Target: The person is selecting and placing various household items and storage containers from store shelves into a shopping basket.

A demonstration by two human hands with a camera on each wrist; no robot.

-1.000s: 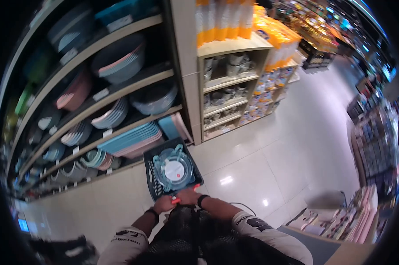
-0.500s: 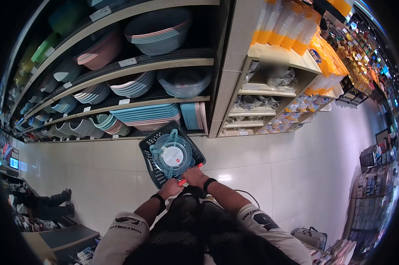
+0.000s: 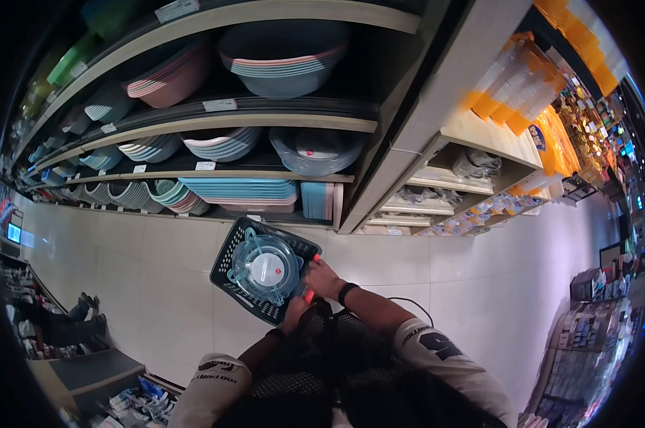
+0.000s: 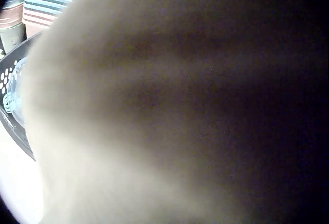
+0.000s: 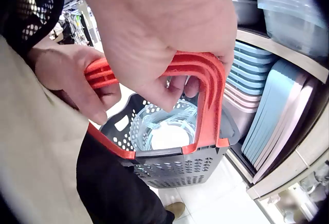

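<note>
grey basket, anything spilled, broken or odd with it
Nothing stands out. The dark grey perforated plastic basket looks whole, its red plastic handle raised, and the clear round blue-handled container lies inside. No spill or breakage shows; the basket's underside is hidden.

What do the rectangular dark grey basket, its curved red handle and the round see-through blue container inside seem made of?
Rectangular dark grey basket: probably moulded plastic, fairly matte, judging by its regular rows of holes.
Curved red handle: likely rigid plastic, perhaps satin, with ribs moulded along it.
Round see-through blue container: looks like glossy clear plastic, given its glints and tint, though glass is possible.
</note>
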